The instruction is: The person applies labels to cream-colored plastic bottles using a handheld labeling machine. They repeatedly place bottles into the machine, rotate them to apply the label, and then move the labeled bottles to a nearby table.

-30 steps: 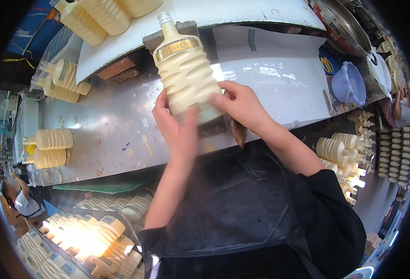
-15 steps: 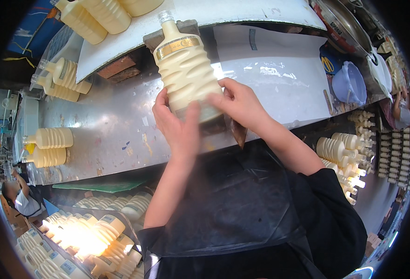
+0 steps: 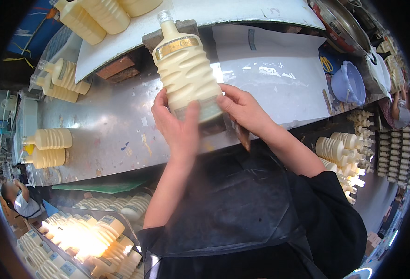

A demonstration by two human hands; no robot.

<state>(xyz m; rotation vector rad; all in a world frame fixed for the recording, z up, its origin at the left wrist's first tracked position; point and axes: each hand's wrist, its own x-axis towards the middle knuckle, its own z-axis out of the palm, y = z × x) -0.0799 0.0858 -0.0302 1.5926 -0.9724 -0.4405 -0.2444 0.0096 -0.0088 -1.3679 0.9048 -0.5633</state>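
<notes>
A cream bottle (image 3: 186, 69) with wavy ridged sides lies in front of me, its clear neck pointing away. Around its shoulder runs a gold label band, and a pale translucent label (image 3: 209, 108) spans the lower body. My left hand (image 3: 174, 123) grips the bottle's lower left side, its thumb over the front and blurred. On the opposite side my right hand (image 3: 244, 109) holds the lower edge, thumb on the pale label. Beneath the right hand a brown pointed piece (image 3: 243, 137) sticks out; what it is, I cannot make out. A dark grey block (image 3: 192, 27) shows behind the bottle's neck.
More cream bottles lie on the metal table (image 3: 107, 135) at left and on a white raised board (image 3: 242, 11) behind. Bricks (image 3: 115, 68) support the board. A lavender bucket (image 3: 348, 83) stands at right. Crates of bottles (image 3: 107, 228) sit lower left; people work at both far sides.
My right thumb has come down onto the pale label at the bottle's lower right. The brown piece under that hand has shifted slightly right. The bottle stays nearly in place.
</notes>
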